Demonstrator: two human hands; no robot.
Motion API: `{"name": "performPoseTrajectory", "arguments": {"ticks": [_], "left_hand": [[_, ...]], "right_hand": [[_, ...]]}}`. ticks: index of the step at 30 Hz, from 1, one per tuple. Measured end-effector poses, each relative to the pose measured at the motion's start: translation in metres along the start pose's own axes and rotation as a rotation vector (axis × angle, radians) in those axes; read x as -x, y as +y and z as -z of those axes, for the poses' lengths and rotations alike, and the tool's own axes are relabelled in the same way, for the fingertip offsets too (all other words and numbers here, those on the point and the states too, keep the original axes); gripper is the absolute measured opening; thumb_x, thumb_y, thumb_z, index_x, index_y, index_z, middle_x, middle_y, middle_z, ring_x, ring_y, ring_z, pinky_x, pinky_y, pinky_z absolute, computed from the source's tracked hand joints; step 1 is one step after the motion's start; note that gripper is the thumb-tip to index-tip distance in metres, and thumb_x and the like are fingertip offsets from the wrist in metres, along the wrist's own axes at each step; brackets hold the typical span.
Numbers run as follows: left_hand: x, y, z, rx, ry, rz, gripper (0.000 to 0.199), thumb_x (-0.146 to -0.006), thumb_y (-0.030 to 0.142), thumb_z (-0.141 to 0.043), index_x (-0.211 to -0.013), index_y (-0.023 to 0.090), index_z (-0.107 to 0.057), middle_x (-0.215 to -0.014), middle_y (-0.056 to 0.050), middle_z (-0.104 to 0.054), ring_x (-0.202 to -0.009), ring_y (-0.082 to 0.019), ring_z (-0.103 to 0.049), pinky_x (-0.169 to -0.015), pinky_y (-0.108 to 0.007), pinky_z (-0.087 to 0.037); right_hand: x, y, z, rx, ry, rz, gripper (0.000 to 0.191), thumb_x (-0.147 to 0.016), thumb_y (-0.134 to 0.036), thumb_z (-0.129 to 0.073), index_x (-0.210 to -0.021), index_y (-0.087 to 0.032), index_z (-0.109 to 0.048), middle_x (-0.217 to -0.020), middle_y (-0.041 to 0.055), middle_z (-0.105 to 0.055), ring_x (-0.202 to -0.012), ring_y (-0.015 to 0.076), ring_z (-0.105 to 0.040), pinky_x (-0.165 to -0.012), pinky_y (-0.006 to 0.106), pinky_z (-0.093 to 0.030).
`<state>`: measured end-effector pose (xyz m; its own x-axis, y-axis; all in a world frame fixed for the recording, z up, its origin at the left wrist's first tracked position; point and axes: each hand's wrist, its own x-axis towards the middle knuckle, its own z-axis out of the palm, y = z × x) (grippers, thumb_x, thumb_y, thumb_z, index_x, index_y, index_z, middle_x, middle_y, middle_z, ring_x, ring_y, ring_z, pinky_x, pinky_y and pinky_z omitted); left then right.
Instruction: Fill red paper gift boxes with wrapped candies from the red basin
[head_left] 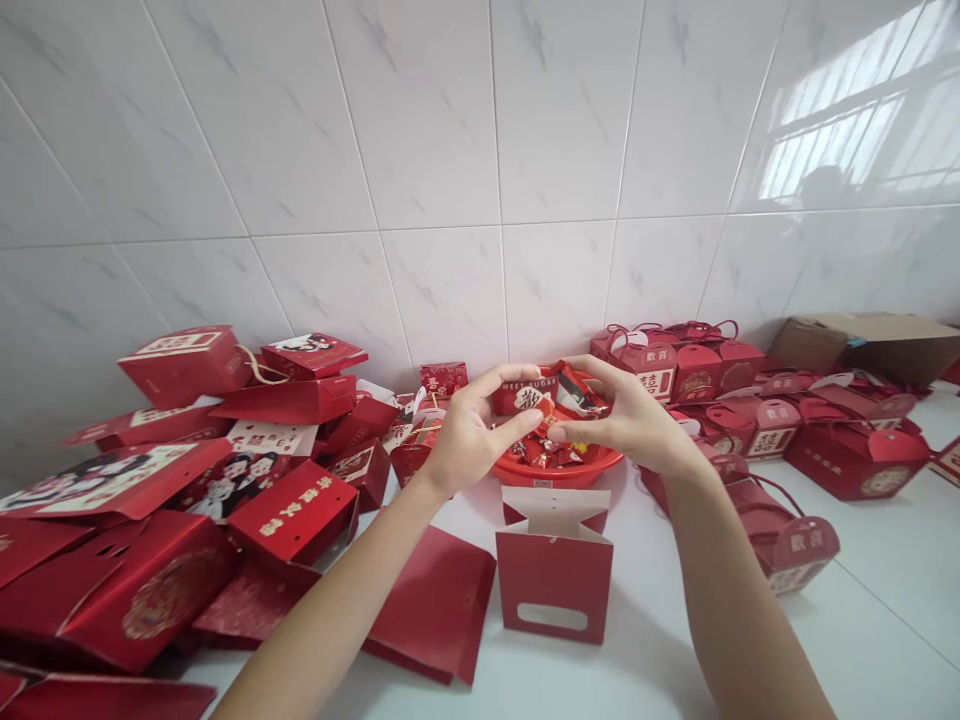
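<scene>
Both my hands are over a red plastic basin (559, 478) that holds several wrapped candies (544, 455). The fingers of my left hand (474, 425) curl round a dark red candy packet (517, 395) printed "SWEET SUGAR". My right hand (634, 420) grips a red, black and white candy packet (576, 390) at the bowl's right side. The two thumbs nearly meet over a small orange-red wrapped candy (546, 415). In front of the basin a red gift box (553, 585) stands upright with its top open and a slot in its near face.
Red boxes, some flat or half folded, lie in a heap (292, 510) on the left. A flat red box (435, 600) lies beside the upright one. Closed red boxes with cord handles (772, 430) are stacked at the right, before a brown carton (862, 345). A tiled wall (450, 200) rises behind.
</scene>
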<state>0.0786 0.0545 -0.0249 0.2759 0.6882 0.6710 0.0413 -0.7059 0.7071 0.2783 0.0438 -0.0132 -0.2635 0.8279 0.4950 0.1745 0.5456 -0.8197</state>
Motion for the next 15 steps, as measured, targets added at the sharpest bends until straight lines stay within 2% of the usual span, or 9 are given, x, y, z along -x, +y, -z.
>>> {"name": "performPoseTrajectory", "arguments": {"ticks": [3,5,8,11,13,15], "left_hand": [[0.021,0.016,0.007,-0.108,0.023,-0.077,0.028,-0.084,0.018,-0.071,-0.112,0.019,-0.067,-0.115,-0.006,-0.072,-0.11,-0.021,-0.067,-0.096,-0.031,-0.057],[0.031,0.022,0.011,-0.181,0.001,-0.135,0.027,-0.086,0.017,-0.07,-0.113,0.02,-0.067,-0.112,-0.007,-0.073,-0.107,-0.02,-0.069,-0.092,-0.03,-0.058],[0.042,0.026,0.013,-0.278,-0.15,-0.262,0.027,-0.088,0.013,-0.066,-0.114,0.022,-0.067,-0.107,-0.006,-0.074,-0.1,-0.019,-0.071,-0.087,-0.029,-0.06],[0.048,0.024,0.011,-0.358,-0.307,-0.405,0.034,-0.091,0.005,-0.056,-0.119,0.023,-0.065,-0.106,-0.005,-0.074,-0.102,-0.017,-0.07,-0.09,-0.028,-0.059],[0.051,0.021,0.008,-0.393,-0.383,-0.406,0.038,-0.094,0.003,-0.05,-0.123,0.023,-0.063,-0.11,-0.006,-0.073,-0.105,-0.016,-0.069,-0.092,-0.027,-0.057],[0.054,0.017,0.005,-0.394,-0.439,-0.325,0.041,-0.096,0.005,-0.047,-0.13,0.024,-0.059,-0.116,-0.006,-0.071,-0.108,-0.016,-0.068,-0.093,-0.027,-0.057]], "right_hand": [[0.011,-0.018,0.003,0.099,-0.064,0.046,0.055,-0.068,-0.04,-0.085,-0.117,-0.022,-0.066,-0.103,0.0038,-0.07,-0.09,0.0228,-0.067,-0.075,0.031,-0.057],[0.016,-0.027,0.006,0.16,-0.041,0.061,0.049,-0.071,-0.043,-0.083,-0.112,-0.021,-0.067,-0.098,0.0037,-0.069,-0.085,0.0219,-0.066,-0.071,0.03,-0.056],[0.021,-0.031,0.013,0.242,0.053,0.079,0.044,-0.073,-0.047,-0.081,-0.105,-0.02,-0.067,-0.092,0.0034,-0.068,-0.082,0.0213,-0.064,-0.068,0.029,-0.054],[0.023,-0.027,0.02,0.296,0.129,0.081,0.045,-0.073,-0.052,-0.079,-0.103,-0.02,-0.067,-0.091,0.0038,-0.067,-0.083,0.0217,-0.064,-0.068,0.029,-0.053],[0.022,-0.023,0.023,0.32,0.133,0.08,0.047,-0.074,-0.052,-0.079,-0.105,-0.02,-0.066,-0.092,0.0042,-0.067,-0.084,0.0217,-0.064,-0.069,0.029,-0.053],[0.021,-0.02,0.023,0.34,0.119,0.08,0.046,-0.076,-0.051,-0.077,-0.107,-0.02,-0.065,-0.094,0.0042,-0.066,-0.084,0.0214,-0.063,-0.071,0.03,-0.053]]}}
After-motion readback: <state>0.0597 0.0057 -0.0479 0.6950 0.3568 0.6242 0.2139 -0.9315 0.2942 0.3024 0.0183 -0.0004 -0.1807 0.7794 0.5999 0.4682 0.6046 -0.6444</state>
